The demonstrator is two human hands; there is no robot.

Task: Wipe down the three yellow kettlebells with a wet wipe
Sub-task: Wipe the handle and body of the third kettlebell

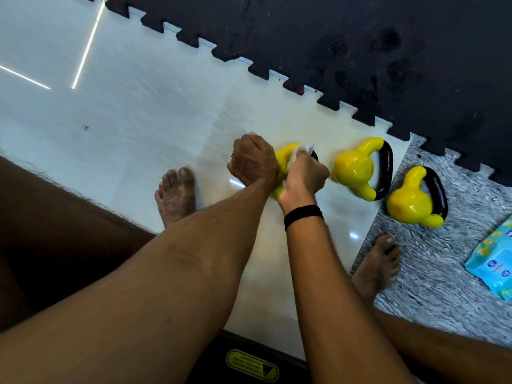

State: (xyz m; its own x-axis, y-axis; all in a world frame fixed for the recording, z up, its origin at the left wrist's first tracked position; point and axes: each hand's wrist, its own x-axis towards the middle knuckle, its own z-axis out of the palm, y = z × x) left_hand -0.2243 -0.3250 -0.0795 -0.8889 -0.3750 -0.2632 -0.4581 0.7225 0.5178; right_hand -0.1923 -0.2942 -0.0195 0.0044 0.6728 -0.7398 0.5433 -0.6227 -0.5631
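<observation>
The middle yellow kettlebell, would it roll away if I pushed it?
Probably only a little. The middle kettlebell has a rounded, glossy body, so it might rock or slide on the smooth white floor. Its black handle and yellow stubs would likely stop a full roll. It probably feels heavy.

Three glossy yellow kettlebells with black handles: one [281, 159], two [356, 169], three [412, 202]. One white wet wipe [297, 152], one blue wipes packet [491, 259].

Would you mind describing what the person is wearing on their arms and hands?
Both forearms are bare, with no sleeves in view and no gloves on the left hand or the right hand. The only item worn is a black wristband around the right wrist.
</observation>
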